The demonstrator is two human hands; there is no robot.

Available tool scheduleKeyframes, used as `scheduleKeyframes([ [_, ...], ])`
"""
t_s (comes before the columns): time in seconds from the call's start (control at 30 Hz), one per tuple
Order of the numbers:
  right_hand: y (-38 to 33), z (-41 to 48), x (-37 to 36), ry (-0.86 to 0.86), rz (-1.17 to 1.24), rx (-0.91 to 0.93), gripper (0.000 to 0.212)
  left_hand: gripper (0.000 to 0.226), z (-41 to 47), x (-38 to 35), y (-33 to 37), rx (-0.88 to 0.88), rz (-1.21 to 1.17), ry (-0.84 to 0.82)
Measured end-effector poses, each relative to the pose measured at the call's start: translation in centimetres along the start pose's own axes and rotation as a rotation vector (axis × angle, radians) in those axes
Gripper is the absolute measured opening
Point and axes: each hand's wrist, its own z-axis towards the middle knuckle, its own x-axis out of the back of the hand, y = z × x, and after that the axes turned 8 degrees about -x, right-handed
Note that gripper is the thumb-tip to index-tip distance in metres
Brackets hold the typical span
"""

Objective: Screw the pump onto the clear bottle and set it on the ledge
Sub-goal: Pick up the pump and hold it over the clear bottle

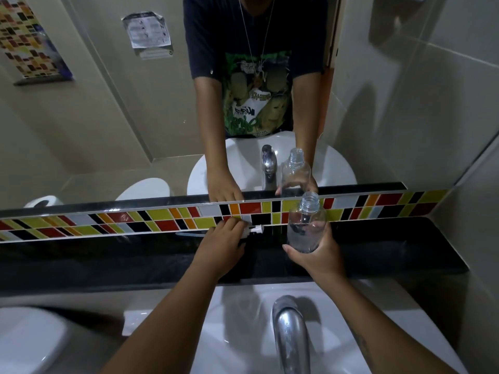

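Note:
My right hand (314, 255) grips the clear bottle (305, 225) round its lower body and holds it upright above the black ledge (391, 247), its threaded neck open. The white pump (252, 230) lies on its side on the ledge against the coloured tile strip, its thin tube (189, 234) pointing left. My left hand (224, 244) reaches over the pump, its fingers curled on the white collar. Part of the pump is hidden under those fingers.
A mirror (108, 117) above the tile strip (135, 220) reflects the hands, bottle and tap. Below the ledge are the white sink (243, 319) and a chrome tap (290, 336). A toilet (29, 341) sits at lower left. The right wall is tiled.

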Motion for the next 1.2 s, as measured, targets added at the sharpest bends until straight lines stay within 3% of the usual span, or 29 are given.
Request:
scheduleKeyframes([
  [0.27, 0.0, -0.5, 0.5, 0.025, -0.043, 0.020, 0.065, 0.050, 0.5, 1.2, 0.8, -0.024, -0.063, -0.065],
  [0.47, -0.1, -0.6, 0.6, 0.020, -0.037, 0.031, 0.067, 0.051, -0.8, 4.5, 0.8, -0.057, -0.178, -0.011],
  [0.67, 0.1, -0.6, 0.7, 0.012, -0.008, 0.031, 0.068, 0.037, -1.2, 9.8, 1.7, -0.112, -0.290, 0.205],
  [0.8, 0.1, -0.6, 0.6, 0.005, 0.003, 0.015, 0.067, 0.025, -0.8, 12.9, 3.2, -0.083, -0.526, 0.343],
  [1.2, 0.1, -0.5, 0.6, -0.006, -0.004, 0.005, 0.075, 0.023, 0.6, 20.0, 9.9, -0.135, -1.066, 0.552],
])
